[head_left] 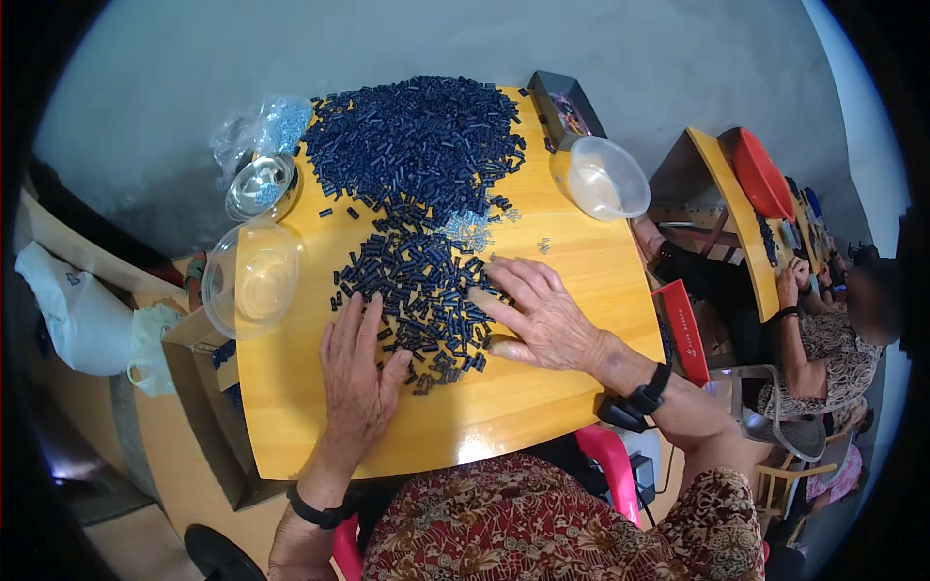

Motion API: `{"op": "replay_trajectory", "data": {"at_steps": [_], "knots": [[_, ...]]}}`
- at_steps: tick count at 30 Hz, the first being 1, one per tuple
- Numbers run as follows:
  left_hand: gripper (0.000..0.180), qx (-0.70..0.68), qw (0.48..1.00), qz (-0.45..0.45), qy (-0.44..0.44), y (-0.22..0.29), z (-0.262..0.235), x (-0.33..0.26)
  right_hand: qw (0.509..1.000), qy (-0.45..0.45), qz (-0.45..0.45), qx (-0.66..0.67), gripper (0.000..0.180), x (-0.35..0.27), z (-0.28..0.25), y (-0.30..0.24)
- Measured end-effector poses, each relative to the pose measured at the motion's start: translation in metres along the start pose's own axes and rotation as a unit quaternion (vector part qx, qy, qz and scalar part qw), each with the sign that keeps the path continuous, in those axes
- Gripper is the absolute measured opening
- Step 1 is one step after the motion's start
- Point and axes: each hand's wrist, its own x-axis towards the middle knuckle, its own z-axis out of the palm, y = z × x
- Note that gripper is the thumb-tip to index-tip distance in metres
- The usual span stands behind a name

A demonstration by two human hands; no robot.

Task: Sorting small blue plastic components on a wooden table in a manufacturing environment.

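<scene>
A spread of small dark blue tubular pieces (417, 276) lies on the yellow table (552, 310) in front of me, running back into a much larger heap (417, 136) of the same pieces. My left hand (358, 368) rests at the near left edge of the spread, fingers stretched forward and thumb apart. On the other side, my right hand (542, 320) lies with spread fingertips touching the pieces. Neither hand grips anything that I can see. Between heap and spread sits a small cluster of pale, thin metallic bits (470, 230), with a few more (544, 246) to the right.
Clear plastic bowls (254, 281) and a metal bowl (262, 189) stand along the left edge, beside a plastic bag of light blue bits (283, 126). A translucent bowl (608, 179) and a dark tray (572, 107) sit at the back right. Another person (814, 358) works at a table on the right.
</scene>
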Motion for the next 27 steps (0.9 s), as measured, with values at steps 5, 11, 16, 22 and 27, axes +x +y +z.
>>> {"op": "replay_trajectory", "data": {"at_steps": [5, 11, 16, 22, 27], "knots": [[0.063, -0.001, 1.0, 0.0, 0.009, 0.0, 0.002, 0.001, 0.997, 0.058, 0.026, 0.038, 0.068, 0.02, 0.012, 0.016], [0.061, -0.003, 1.0, 0.005, 0.026, -0.002, 0.0, -0.001, 0.948, 0.173, 0.177, 0.202, 0.059, 0.021, 0.008, 0.026], [0.062, -0.007, 0.999, 0.014, 0.03, -0.004, -0.001, -0.002, 0.964, 0.158, 0.156, 0.147, 0.055, 0.005, 0.007, 0.022], [0.062, -0.01, 0.999, 0.014, 0.031, -0.005, 0.002, -0.002, 0.978, 0.163, 0.089, 0.093, 0.037, 0.04, 0.0, 0.028], [0.063, -0.009, 0.999, 0.015, 0.03, -0.004, 0.001, -0.001, 0.984, 0.143, 0.045, 0.098, 0.017, 0.078, 0.007, 0.026]]}}
